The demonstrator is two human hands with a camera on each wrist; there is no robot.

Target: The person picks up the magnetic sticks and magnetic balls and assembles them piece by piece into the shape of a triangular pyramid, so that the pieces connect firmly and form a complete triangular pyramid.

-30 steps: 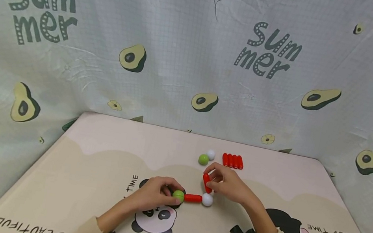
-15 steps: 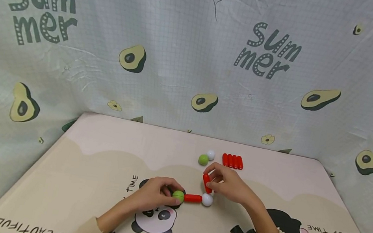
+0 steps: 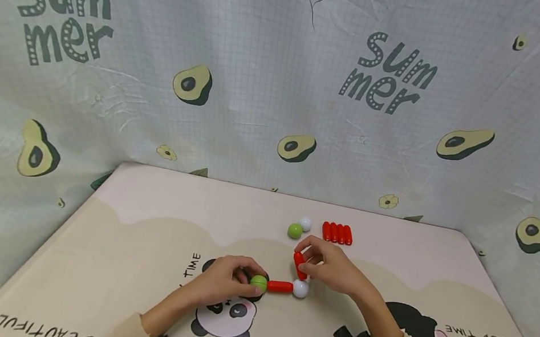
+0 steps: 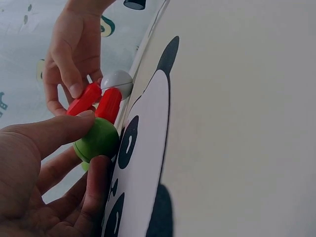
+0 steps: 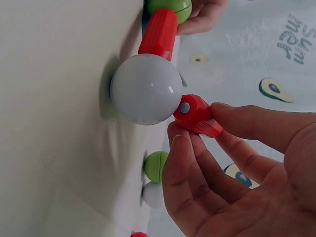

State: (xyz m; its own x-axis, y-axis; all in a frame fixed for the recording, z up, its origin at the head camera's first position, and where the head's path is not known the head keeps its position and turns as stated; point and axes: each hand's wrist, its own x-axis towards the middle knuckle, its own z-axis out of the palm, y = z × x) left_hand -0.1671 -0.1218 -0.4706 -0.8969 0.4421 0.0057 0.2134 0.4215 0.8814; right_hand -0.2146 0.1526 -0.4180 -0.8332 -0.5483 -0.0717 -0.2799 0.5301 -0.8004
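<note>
My left hand [image 3: 228, 278] pinches a green ball [image 4: 98, 140] between thumb and fingers, low over the table. A red rod [image 3: 280, 287] joins that ball to a white ball [image 3: 301, 289] on its right. In my right hand [image 3: 331, 263] a second red rod [image 5: 198, 116] is pinched by thumb and fingertips. Its near end, with a round silver-grey tip showing in the right wrist view, is right by the white ball; whether the two touch I cannot tell.
Farther back lie a loose green ball [image 3: 294, 230] and a loose white ball [image 3: 305, 223]. Several red rods [image 3: 337, 233] lie side by side to their right. The table [image 3: 152, 192] carries a panda print, and a printed curtain [image 3: 252, 74] hangs behind it.
</note>
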